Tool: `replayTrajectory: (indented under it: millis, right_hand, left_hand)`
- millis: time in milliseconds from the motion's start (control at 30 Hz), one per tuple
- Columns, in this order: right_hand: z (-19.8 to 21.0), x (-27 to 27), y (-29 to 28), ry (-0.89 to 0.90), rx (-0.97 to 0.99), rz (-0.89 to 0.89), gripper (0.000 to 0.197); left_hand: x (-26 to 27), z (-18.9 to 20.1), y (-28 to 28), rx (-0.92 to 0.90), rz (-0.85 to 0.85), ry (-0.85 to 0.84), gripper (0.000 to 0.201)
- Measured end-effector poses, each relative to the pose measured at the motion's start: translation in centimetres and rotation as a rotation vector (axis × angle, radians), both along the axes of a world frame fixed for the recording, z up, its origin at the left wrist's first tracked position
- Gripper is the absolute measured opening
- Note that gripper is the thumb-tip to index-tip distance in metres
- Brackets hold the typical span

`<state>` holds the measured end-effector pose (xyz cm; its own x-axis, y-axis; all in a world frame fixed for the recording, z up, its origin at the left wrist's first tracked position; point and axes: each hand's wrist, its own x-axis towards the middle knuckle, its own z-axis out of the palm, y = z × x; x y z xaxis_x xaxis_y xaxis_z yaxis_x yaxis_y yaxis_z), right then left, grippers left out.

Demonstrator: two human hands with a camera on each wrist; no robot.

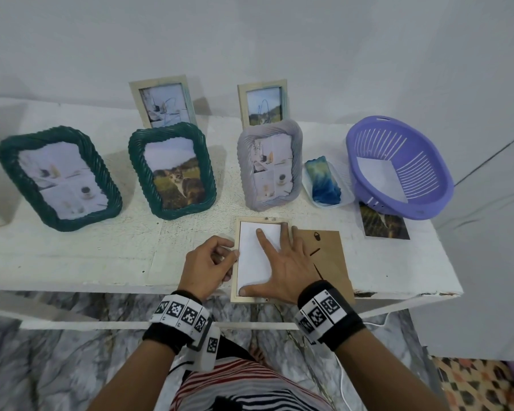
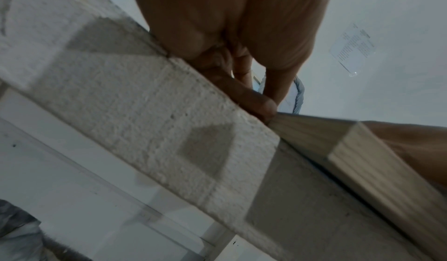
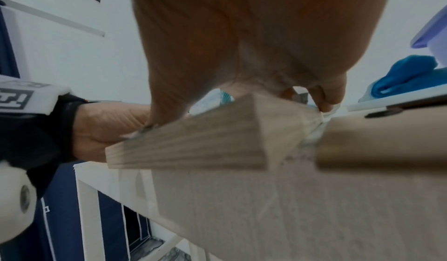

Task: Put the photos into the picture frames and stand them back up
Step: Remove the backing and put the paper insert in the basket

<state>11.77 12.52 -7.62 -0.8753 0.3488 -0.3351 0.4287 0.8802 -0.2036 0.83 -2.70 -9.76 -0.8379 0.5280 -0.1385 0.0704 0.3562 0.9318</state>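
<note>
A light wooden frame (image 1: 250,298) lies face down at the table's front edge, its near end over the rim. Inside it rests a photo (image 1: 254,268), white back up. My right hand (image 1: 282,262) is spread flat on the photo, index finger straight and thumb on the near left corner. My left hand (image 1: 211,262) is curled against the frame's left side, fingers and thumb gripping that rail. The left wrist view has the left hand (image 2: 241,85) at the frame (image 2: 362,160). In the right wrist view the right hand (image 3: 241,45) sits over the frame (image 3: 193,146).
A brown backing board (image 1: 330,256) lies right of the frame, partly under my right hand. Beyond it are a loose photo (image 1: 383,223), a purple basket (image 1: 398,164) holding a white sheet, and a blue cloth (image 1: 324,182). Several filled frames stand behind on the white table (image 1: 101,262).
</note>
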Motion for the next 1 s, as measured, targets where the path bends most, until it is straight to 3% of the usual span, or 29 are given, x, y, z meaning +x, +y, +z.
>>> replayTrajectory:
  millis: [200, 400, 600, 733, 833, 933, 1000]
  right_hand:
    - [1.0, -0.2, -0.2, 0.01, -0.021, -0.024, 0.129]
    - [1.3, 0.0, -0.7, 0.147, 0.03, -0.054, 0.119]
    - [1.8, 0.2, -1.0, 0.295, -0.109, -0.078, 0.109]
    - [2.2, 0.7, -1.0, 0.386, -0.256, -0.115, 0.109]
    - [3.1, 1.4, -0.7, 0.474, -0.383, -0.189, 0.105]
    - [4.7, 2.3, -0.3, 0.567, -0.549, -0.277, 0.074]
    - [5.5, 2.7, -0.4, 0.712, -0.799, -0.35, 0.062]
  left_hand:
    - [0.1, 0.1, 0.0, 0.011, -0.012, -0.008, 0.011]
    - [0.2, 0.2, -0.2, 0.015, -0.024, 0.033, 0.009]
    - [0.7, 1.1, -0.2, 0.041, 0.002, 0.15, 0.012]
    - [1.8, 3.1, 0.4, 0.194, -0.084, -0.004, 0.027]
    - [2.0, 4.3, 1.0, 0.273, -0.096, -0.06, 0.013]
    - [1.4, 4.4, 1.2, 0.296, -0.043, -0.082, 0.018]
    - [1.2, 4.5, 1.2, 0.277, -0.011, -0.079, 0.02]
